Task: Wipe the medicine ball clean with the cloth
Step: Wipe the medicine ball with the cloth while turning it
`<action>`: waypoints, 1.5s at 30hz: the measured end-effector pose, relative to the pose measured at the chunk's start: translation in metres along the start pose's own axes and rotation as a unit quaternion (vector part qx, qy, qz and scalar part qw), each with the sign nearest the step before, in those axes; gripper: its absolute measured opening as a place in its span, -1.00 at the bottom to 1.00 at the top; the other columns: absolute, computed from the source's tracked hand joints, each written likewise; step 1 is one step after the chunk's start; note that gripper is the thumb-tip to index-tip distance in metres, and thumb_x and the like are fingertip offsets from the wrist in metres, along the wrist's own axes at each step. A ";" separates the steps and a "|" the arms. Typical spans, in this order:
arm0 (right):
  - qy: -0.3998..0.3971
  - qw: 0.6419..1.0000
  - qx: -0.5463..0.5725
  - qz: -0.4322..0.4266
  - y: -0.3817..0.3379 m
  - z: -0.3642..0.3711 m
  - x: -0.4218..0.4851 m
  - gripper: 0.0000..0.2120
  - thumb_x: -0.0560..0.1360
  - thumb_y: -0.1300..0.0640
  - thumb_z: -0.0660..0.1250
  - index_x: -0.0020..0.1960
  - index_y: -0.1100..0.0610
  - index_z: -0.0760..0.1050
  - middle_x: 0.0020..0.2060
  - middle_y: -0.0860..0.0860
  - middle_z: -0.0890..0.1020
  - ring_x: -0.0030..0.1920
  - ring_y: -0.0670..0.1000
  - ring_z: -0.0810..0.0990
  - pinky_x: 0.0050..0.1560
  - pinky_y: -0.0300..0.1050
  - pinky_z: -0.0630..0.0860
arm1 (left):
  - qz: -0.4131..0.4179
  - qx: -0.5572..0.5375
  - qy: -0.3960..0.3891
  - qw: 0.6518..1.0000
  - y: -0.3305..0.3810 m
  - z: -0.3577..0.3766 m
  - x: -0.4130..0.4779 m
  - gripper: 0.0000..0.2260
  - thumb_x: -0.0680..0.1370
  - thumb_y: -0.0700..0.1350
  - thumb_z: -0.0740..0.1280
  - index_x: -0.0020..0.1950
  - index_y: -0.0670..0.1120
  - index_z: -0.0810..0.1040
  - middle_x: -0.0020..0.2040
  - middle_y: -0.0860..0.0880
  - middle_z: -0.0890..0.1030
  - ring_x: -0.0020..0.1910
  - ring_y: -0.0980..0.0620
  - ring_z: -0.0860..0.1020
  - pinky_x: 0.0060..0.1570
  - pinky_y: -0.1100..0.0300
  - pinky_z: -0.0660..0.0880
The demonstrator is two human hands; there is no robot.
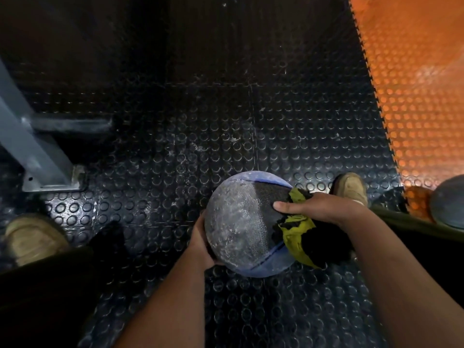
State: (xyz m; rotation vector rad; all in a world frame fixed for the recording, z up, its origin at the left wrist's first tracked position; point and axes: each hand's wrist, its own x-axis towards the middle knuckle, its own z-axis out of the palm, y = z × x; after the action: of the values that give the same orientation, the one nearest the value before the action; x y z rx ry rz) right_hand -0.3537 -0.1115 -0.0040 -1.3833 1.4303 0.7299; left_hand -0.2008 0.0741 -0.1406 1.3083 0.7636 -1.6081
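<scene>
A dusty medicine ball (241,227), black with blue panels, is held above the studded floor in the lower middle of the head view. Its left half is grey with dust; a strip beside the cloth looks darker and cleaner. My left hand (200,242) cups the ball's lower left side from beneath, fingers mostly hidden behind it. My right hand (316,208) grips a yellow-and-black cloth (298,237) and presses it against the ball's right side, thumb lying on the ball.
Black studded rubber flooring (175,151) lies all around, with an orange studded mat (414,96) at the right. A grey metal frame leg (32,146) stands at the left. My shoes (30,237) flank the ball. Another ball (449,202) sits at the right edge.
</scene>
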 end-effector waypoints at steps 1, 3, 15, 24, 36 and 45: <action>-0.001 1.000 0.008 -0.006 0.003 0.000 0.000 -0.07 -0.03 -0.44 0.51 0.21 0.05 0.53 0.13 0.02 0.60 0.08 0.10 0.58 0.20 0.01 0.48 | -0.003 -0.001 -0.002 1.000 0.000 0.000 -0.001 -0.40 0.42 0.39 0.27 0.13 -0.08 0.65 0.11 -0.22 0.65 0.13 -0.29 0.56 0.10 -0.25 0.49; -0.008 0.999 0.028 -0.027 0.010 -0.001 0.001 -0.15 0.00 -0.40 0.52 0.17 0.03 0.55 0.07 -0.01 0.64 0.04 0.08 0.62 0.20 0.02 0.50 | 0.003 0.000 -0.004 1.000 -0.001 -0.001 0.003 -0.35 0.38 0.43 0.28 0.15 -0.08 0.64 0.14 -0.22 0.63 0.16 -0.31 0.55 0.19 -0.32 0.43; -0.065 0.993 0.051 -0.086 -0.001 0.037 0.007 -0.39 0.06 -0.32 0.57 0.01 -0.05 0.60 -0.07 -0.08 0.68 -0.05 -0.02 0.65 0.15 -0.09 0.52 | 0.098 -0.042 0.005 0.994 0.006 -0.041 -0.032 -0.51 0.54 0.30 0.18 0.14 -0.06 0.63 0.05 -0.18 0.67 0.05 -0.22 0.59 -0.05 -0.08 0.52; -0.112 0.987 0.050 -0.101 -0.012 0.079 0.003 -0.27 0.33 -0.22 0.46 0.39 0.06 0.36 0.35 -0.01 0.41 0.35 0.09 0.40 0.29 -0.17 0.30 | 0.089 0.038 0.065 0.993 0.026 -0.093 -0.072 -0.40 0.44 0.46 0.14 0.16 0.05 0.62 0.15 -0.13 0.62 0.16 -0.26 0.53 0.19 -0.30 0.40; -0.084 0.989 0.068 -0.100 -0.010 0.082 -0.015 -0.24 0.37 -0.22 0.42 0.45 0.09 0.29 0.42 0.08 0.37 0.37 0.12 0.37 0.28 -0.06 0.33 | 0.458 0.295 0.346 0.764 0.039 -0.055 -0.100 -0.67 0.66 0.03 0.15 0.26 -0.14 0.54 0.19 -0.12 0.56 0.21 -0.13 0.50 0.14 0.09 0.38; -0.096 0.984 0.001 -0.147 -0.034 0.105 -0.017 -0.34 0.23 -0.37 0.44 0.23 -0.08 0.53 0.12 -0.06 0.61 0.06 0.02 0.58 0.22 -0.02 0.48 | 0.578 0.539 0.240 0.563 0.010 -0.035 -0.101 -0.53 0.60 0.14 0.04 0.29 -0.08 0.54 0.32 0.01 0.53 0.36 0.02 0.40 0.38 0.03 0.29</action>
State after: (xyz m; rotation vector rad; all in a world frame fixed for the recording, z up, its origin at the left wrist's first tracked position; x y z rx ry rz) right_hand -0.2991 -0.0157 -0.0172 -1.4418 1.0487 0.6499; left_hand -0.1734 0.1269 -0.0513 2.3588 -1.0110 -0.3915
